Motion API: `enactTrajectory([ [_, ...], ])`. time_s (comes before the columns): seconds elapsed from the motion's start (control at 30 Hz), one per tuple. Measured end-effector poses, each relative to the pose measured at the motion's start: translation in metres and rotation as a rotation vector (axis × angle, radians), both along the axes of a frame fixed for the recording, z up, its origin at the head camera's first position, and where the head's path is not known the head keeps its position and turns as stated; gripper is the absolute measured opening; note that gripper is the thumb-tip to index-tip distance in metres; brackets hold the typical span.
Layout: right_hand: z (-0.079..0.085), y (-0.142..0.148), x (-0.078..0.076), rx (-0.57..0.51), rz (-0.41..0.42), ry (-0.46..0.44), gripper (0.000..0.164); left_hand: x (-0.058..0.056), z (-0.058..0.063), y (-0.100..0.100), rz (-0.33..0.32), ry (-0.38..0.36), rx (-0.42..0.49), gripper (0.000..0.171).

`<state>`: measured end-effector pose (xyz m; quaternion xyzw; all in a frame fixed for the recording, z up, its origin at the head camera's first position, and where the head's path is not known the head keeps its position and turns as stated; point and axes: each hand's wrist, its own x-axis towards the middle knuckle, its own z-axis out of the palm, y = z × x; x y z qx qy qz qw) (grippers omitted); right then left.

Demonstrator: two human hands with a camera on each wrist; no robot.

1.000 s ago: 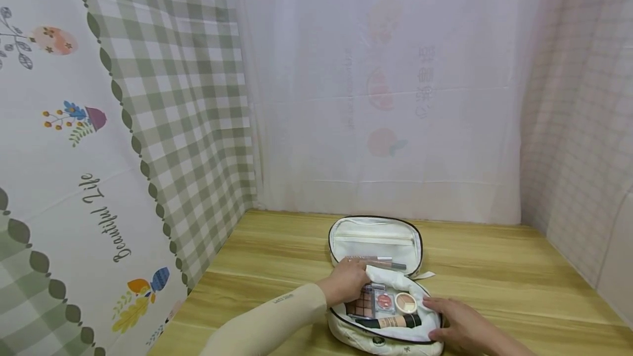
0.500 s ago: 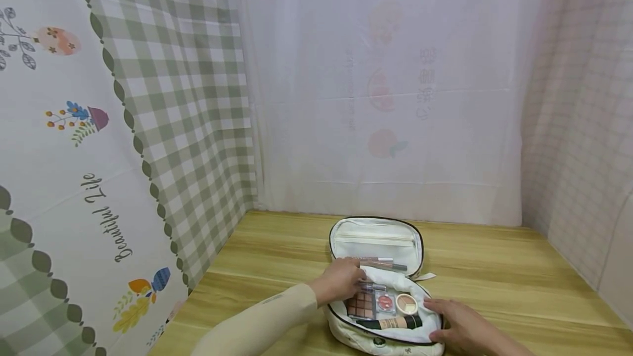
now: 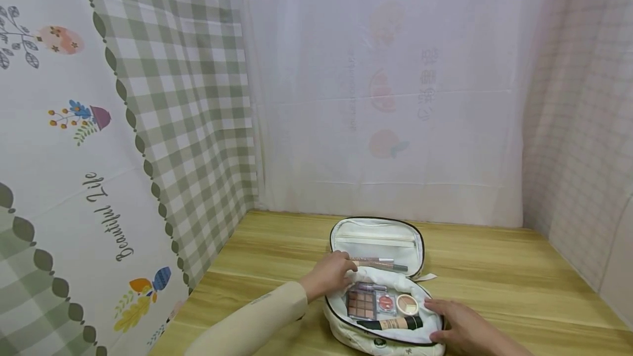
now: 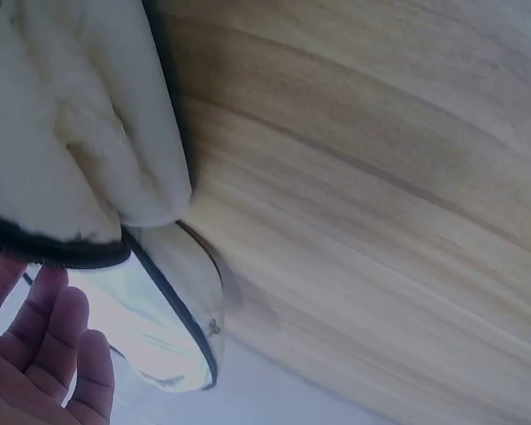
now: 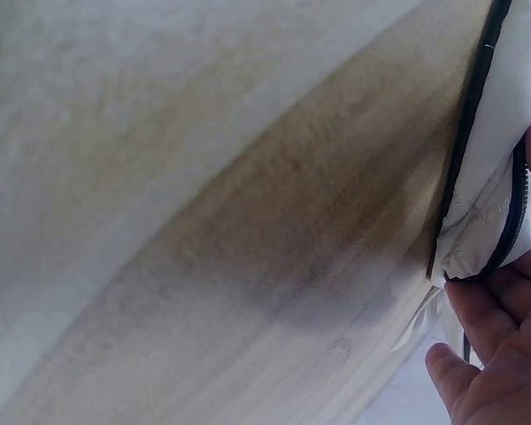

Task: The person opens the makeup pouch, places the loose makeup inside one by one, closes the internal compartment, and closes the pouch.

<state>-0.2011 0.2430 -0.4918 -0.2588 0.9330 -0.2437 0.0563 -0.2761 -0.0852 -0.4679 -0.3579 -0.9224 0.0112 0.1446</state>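
An open white cosmetic bag (image 3: pixel 377 238) lies on the wooden table (image 3: pixel 277 246), its lid folded back. In its lower half sit an eyeshadow palette (image 3: pixel 361 305), a blush compact (image 3: pixel 385 303), a round compact (image 3: pixel 407 304), a foundation tube (image 3: pixel 393 323) and a purple tube (image 3: pixel 371 287). Pencils (image 3: pixel 378 262) lie in the lid. My left hand (image 3: pixel 340 270) rests with relaxed fingers at the bag's left edge near the hinge and holds nothing. My right hand (image 3: pixel 445 320) grips the bag's right rim. The right wrist view shows its fingers (image 5: pixel 491 310) curled at the zipper edge (image 5: pixel 474 133).
Cloth curtains close in the table: a checked, printed one on the left (image 3: pixel 163 125), a sheer white one behind (image 3: pixel 386 98) and a checked one on the right (image 3: pixel 583 125). Bare wood stretches to the left, right and rear of the bag.
My left hand has drawn back leftward from above the palette to the bag's left edge, uncovering the purple tube. The right hand has stayed on the rim.
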Motion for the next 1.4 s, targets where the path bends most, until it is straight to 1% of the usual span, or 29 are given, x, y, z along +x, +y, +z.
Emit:
enactTrajectory([
  [0.13,-0.001,0.000,0.000,0.008,0.006,0.005,0.065,-0.001,0.004,-0.007,0.011,-0.021,0.048,0.023],
  [0.3,0.001,0.001,0.002,0.025,0.030,0.063,0.064,-0.003,0.008,-0.015,0.033,-0.053,0.096,0.025],
  [0.4,0.003,0.001,0.004,0.028,0.029,0.128,0.063,-0.006,0.007,-0.021,0.056,-0.066,0.112,0.025],
  [0.47,0.004,0.002,0.005,0.025,0.045,0.207,0.063,-0.009,0.007,-0.024,0.063,-0.072,0.130,0.025],
  [0.53,0.005,0.002,0.004,0.024,0.049,0.262,0.063,-0.011,0.007,-0.027,0.066,-0.067,0.145,0.025],
  [0.67,0.008,0.004,0.001,-0.002,0.061,0.331,0.062,-0.013,0.008,-0.031,0.086,-0.060,0.167,0.027],
  [0.7,0.010,0.004,0.000,-0.009,0.048,0.328,0.062,-0.013,0.009,-0.031,0.095,-0.059,0.169,0.027],
  [0.73,0.010,0.004,0.000,-0.018,0.041,0.342,0.061,-0.013,0.010,-0.031,0.106,-0.060,0.172,0.027],
  [0.8,0.011,0.004,-0.002,-0.034,0.027,0.390,0.059,-0.013,0.011,-0.033,0.120,-0.065,0.190,0.028],
  [0.87,0.013,0.003,-0.003,-0.034,-0.013,0.378,0.058,-0.014,0.010,-0.034,0.127,-0.067,0.211,0.027],
  [0.97,0.017,0.003,-0.007,-0.031,-0.081,0.311,0.058,-0.017,0.009,-0.037,0.138,-0.082,0.249,0.026],
  [1.03,0.021,0.003,-0.010,-0.030,-0.111,0.260,0.058,-0.018,0.008,-0.039,0.152,-0.102,0.280,0.025],
  [1.1,0.023,0.003,-0.014,-0.038,-0.123,0.240,0.058,-0.020,0.008,-0.040,0.175,-0.128,0.307,0.025],
  [1.27,0.023,0.005,-0.023,-0.050,-0.145,0.276,0.055,-0.025,0.008,-0.043,0.236,-0.203,0.378,0.026],
  [1.4,0.022,0.004,-0.032,-0.063,-0.154,0.309,0.052,-0.026,0.008,-0.045,0.274,-0.265,0.467,0.027],
])
